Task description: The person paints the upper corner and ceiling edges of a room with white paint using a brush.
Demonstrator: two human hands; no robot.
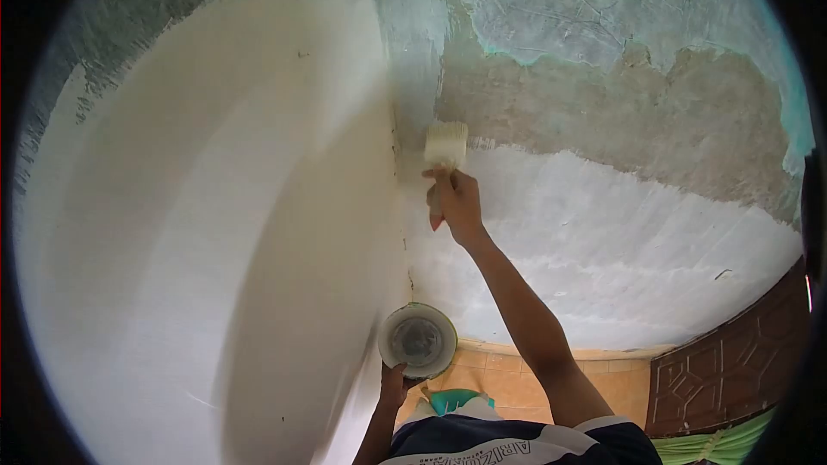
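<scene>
My right hand (455, 205) grips a wide paintbrush (446, 148) by its handle, whose reddish end sticks out below the fingers. The pale bristles point up and lie against the right-hand wall, close to the corner, where white paint meets bare grey plaster. Low in the corner, my left hand (394, 385) clasps the rim of a round bucket (446, 327), with the thumb over the near edge. A greyish-white layer shows at the bottom of the bucket.
The left wall (198, 189) is mostly white, with grey patches along its top. Bare plaster (586, 103) and peeling turquoise paint cover the upper right wall. A brown panelled door (732, 353) and green cloth (728, 443) are at lower right, beside orange floor tiles (508, 383).
</scene>
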